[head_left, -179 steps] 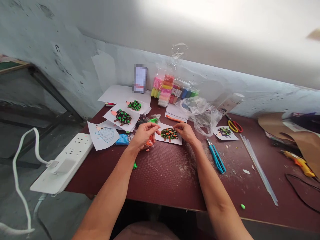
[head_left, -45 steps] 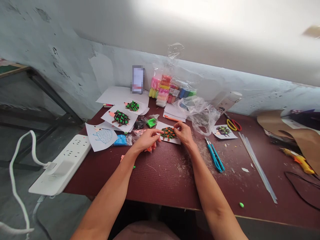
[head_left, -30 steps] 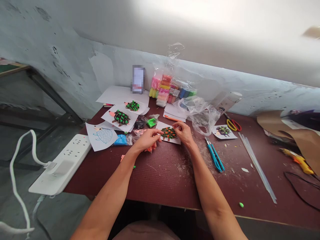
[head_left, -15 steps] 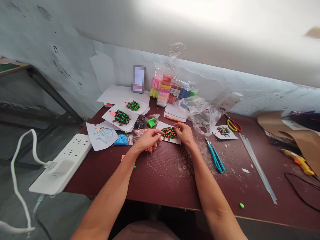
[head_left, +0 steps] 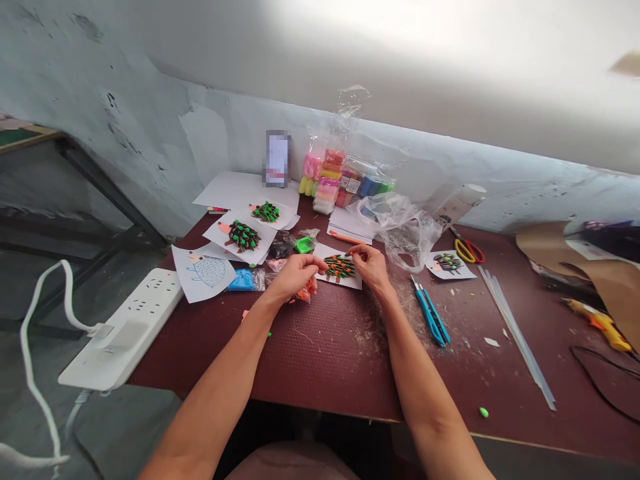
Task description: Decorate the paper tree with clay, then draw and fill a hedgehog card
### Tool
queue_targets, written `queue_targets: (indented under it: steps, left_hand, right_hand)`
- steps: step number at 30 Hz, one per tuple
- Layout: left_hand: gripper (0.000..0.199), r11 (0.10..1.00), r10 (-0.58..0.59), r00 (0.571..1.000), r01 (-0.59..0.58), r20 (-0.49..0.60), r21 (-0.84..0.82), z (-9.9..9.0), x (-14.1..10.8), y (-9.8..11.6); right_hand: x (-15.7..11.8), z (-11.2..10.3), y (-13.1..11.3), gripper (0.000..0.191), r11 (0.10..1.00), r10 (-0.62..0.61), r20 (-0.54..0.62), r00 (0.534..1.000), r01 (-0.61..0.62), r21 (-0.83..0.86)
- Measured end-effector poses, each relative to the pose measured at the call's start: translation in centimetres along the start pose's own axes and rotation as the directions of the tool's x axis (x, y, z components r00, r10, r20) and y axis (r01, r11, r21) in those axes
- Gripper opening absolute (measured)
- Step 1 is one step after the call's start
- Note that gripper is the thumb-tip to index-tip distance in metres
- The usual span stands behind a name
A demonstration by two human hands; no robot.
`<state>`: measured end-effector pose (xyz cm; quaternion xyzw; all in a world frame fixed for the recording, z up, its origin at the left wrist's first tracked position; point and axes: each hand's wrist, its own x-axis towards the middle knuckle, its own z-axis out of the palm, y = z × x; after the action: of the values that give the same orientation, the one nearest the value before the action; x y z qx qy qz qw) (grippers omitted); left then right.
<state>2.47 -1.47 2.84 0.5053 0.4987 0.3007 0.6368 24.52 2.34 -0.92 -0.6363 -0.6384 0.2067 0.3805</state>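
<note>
A hedgehog picture (head_left: 340, 267) lies on white paper between my hands, its dark and green spines dotted with orange. My left hand (head_left: 296, 277) is at its left edge, thumb and forefinger pinched; whatever they hold is too small to make out. Under that hand sits a packet of orange clay (head_left: 305, 293), partly hidden. At the picture's upper right, my right hand (head_left: 371, 268) is closed in a pinch, with a tiny dark piece showing at the fingertips. Near the left hand are a green clay packet (head_left: 304, 245), a black clay packet (head_left: 281, 245) and a blue clay packet (head_left: 242, 280).
Finished-looking hedgehog cards (head_left: 241, 236) and a blue hedgehog drawing (head_left: 207, 270) lie left. Bagged clay (head_left: 327, 183) and a plastic bag (head_left: 400, 223) stand behind. Rightward are a utility knife (head_left: 431, 313), scissors (head_left: 466, 251), glue sticks (head_left: 517, 340) and a glue gun (head_left: 600, 325).
My left hand has drawn its fingers together and shifted slightly, uncovering more of the orange packet. My right fingertips have lifted slightly off the hedgehog, and a dark piece shows there.
</note>
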Motion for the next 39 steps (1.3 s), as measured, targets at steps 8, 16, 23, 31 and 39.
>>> queue_targets:
  steps: [8, 16, 23, 31, 39]
  left_hand:
    - [0.030, 0.954, -0.008, 0.996, -0.018, -0.084, -0.299, 1.1, 0.7, 1.7]
    - [0.026, 0.884, -0.057, 0.994, 0.094, 0.094, -0.458, 1.2, 0.6, 0.8]
    - [0.037, 0.935, 0.038, 0.997, -0.013, 0.064, -0.353, 1.2, 0.4, 0.0]
    - [0.045, 0.915, 0.057, 0.996, -0.025, 0.067, -0.402, 1.1, 0.5, -0.3]
    - [0.047, 0.918, 0.035, 0.997, -0.005, 0.068, -0.396, 1.3, 0.1, 0.1]
  right_hand:
    - [-1.0, -0.6, -3.3, 0.024, 0.944, -0.015, 0.085, 0.996, -0.014, 0.330]
    - [-3.4, 0.2, -5.7, 0.025, 0.873, -0.020, 0.223, 0.975, -0.091, 0.479]
    - [-3.5, 0.7, -5.7, 0.024, 0.902, -0.019, 0.178, 0.984, -0.060, 0.427]
    - [-4.0, 0.5, -6.4, 0.015, 0.944, -0.088, 0.078, 0.993, 0.058, 0.325]
    - [-4.2, 0.4, -6.5, 0.018, 0.953, -0.275, 0.016, 0.961, 0.271, 0.135]
